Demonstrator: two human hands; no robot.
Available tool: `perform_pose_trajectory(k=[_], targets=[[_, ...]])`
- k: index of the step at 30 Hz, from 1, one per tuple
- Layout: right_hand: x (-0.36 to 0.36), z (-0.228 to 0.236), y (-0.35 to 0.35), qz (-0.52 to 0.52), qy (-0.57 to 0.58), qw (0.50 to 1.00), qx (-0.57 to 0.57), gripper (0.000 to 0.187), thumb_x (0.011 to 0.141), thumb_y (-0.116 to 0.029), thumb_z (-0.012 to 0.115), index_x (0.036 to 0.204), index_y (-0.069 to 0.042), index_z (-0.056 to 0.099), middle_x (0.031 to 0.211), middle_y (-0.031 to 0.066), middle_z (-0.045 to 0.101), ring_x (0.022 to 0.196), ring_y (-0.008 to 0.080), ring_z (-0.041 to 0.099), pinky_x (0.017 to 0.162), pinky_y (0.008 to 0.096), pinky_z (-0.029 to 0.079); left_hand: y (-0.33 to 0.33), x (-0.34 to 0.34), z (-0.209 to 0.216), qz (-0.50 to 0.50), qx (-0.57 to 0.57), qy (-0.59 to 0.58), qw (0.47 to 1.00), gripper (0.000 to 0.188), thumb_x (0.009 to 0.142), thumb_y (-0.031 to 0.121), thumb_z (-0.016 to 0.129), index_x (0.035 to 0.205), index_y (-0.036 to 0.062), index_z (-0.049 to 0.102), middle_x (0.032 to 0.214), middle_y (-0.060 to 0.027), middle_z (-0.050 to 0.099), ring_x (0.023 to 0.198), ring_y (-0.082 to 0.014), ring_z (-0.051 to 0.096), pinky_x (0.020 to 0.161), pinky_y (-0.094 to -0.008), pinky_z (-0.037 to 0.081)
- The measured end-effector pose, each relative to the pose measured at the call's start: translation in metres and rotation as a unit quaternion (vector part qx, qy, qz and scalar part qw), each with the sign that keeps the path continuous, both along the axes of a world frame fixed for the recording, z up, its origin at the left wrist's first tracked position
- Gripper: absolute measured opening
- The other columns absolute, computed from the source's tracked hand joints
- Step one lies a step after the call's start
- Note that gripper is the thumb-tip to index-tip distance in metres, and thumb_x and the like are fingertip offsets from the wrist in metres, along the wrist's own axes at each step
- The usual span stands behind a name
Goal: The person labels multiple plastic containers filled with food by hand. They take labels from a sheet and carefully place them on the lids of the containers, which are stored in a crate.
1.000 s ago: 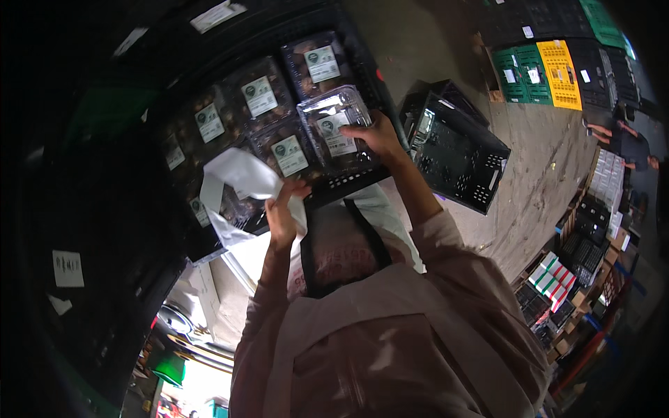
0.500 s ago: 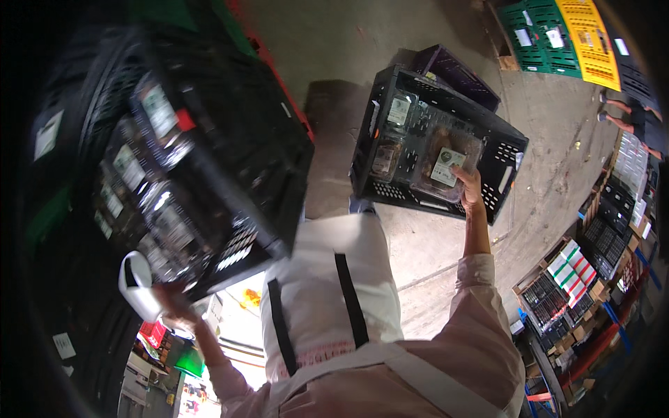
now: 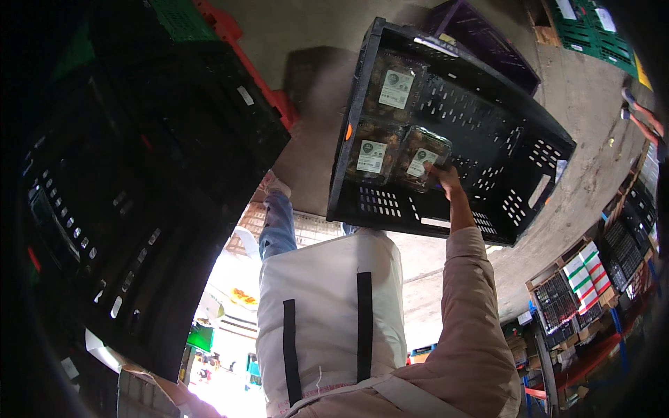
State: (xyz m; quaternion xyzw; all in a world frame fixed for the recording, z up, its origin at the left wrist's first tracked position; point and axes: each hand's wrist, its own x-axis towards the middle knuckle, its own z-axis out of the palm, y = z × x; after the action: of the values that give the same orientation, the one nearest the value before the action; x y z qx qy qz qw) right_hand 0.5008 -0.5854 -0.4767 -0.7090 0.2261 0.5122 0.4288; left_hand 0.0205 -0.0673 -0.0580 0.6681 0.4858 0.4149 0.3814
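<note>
Head view: one black slotted crate (image 3: 488, 97) on the floor (image 3: 557, 70), three packs in it: an upper-left clear pack (image 3: 396, 88), a lower-left clear pack (image 3: 372, 155) and a held clear pack (image 3: 421, 160), each with one white label. Held one sits just right of the lower-left one, toward the crate's near side. Right hand (image 3: 448, 180) has its fingers grasping that pack, thumb at the label. Left hand (image 3: 150, 376) low at left edge, mostly dark; can't tell its fingers' state. One white paper piece (image 3: 102, 350) near it. One purple crate (image 3: 481, 42) behind. Versus half a second ago: held pack has gone down and left, now beside the other two; left crate (image 3: 202, 118) no longer shows its packs.
</note>
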Motion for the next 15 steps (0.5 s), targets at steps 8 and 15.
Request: perform_pose_trajectory(k=[8, 15], targets=[[-0.005, 0.239, 0.171, -0.07, -0.486, 0.854, 0.174, 0.035, 0.079, -0.005, 0.057, 0.111, 0.002, 0.045, 0.101, 0.0142, 0.054, 0.09, 0.0192, 0.053, 0.078, 0.0261, 0.043, -0.043, 0.001, -0.028, 0.041, -0.053, -0.088, 0.994, 0.066, 0.079, 0.053, 0.043, 0.121, 0.0023, 0.037, 0.092, -0.007, 0.051, 0.073, -0.0146, 0.05, 0.062, -0.0263, 0.044], [-0.161, 0.436, 0.415, 0.229, -0.209, 0.856, 0.414, 0.045, 0.079, -0.024, 0.059, 0.108, 0.007, 0.043, 0.103, 0.0186, 0.053, 0.087, 0.0229, 0.057, 0.081, 0.0335, 0.045, -0.068, 0.074, -0.003, 0.042, -0.175, -0.162, 0.97, 0.035, 0.087, 0.031, 0.041, 0.103, 0.0003, 0.044, 0.072, -0.0085, 0.052, 0.061, -0.0166, 0.051, 0.058, -0.0308, 0.045]])
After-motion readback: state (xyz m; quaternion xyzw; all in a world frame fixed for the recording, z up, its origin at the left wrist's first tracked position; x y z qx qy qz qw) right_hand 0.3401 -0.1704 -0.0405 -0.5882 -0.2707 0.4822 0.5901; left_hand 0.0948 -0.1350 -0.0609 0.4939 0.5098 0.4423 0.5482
